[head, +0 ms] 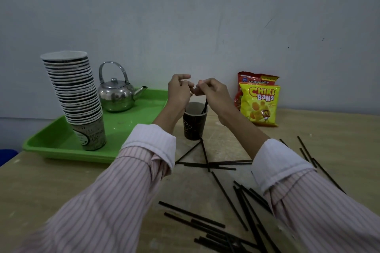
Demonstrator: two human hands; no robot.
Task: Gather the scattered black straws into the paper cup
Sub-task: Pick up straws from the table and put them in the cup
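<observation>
The right hand (212, 90) pinches a straw (204, 106) that stands in the cup (194, 127). The left hand (179, 91) is curled just beside it above the rim, and I cannot tell whether it holds anything. The cup sits on the bench (61, 191) by a green tray (133, 121) holding a cup stack (76, 96) and a kettle (117, 96); loose straws (226, 230) lie scattered nearer the person, and snack bags (260, 104) lean on the grey wall (185, 16).

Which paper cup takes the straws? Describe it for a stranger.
Find the green tray. Right of it, under the left hand and right hand, a dark paper cup stands alone. Unlike the stacked cups on the tray, it holds a black straw.
</observation>
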